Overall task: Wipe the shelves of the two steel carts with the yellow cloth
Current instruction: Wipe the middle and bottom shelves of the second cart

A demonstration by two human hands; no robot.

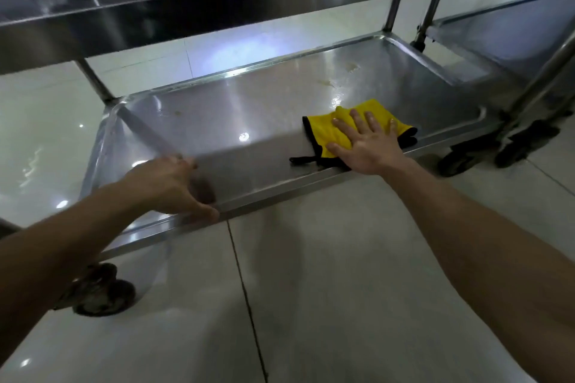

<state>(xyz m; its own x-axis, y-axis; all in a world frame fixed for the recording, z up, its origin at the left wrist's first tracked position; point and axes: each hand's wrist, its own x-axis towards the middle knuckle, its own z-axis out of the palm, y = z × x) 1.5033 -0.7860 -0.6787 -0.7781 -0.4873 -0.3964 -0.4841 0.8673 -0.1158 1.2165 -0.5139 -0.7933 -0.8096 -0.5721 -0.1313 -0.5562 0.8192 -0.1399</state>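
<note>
Two bare forearms are reaching up from the lower corners of the frame. The left hand (174,186), at centre left, is curling its fingers over the front rim (280,196) of the lower shelf (249,109), thumb outside, probably bracing the wheeled cart against rolling. The right hand (367,143), right of centre, is lying flat with fingers spread on the yellow cloth (326,134), pressing it to the shelf near the front edge rather than gripping it. Brownish stains (351,67) are sitting further back, above the cloth, so the wiping is likely heading there. The second cart (513,34) is standing at upper right.
</note>
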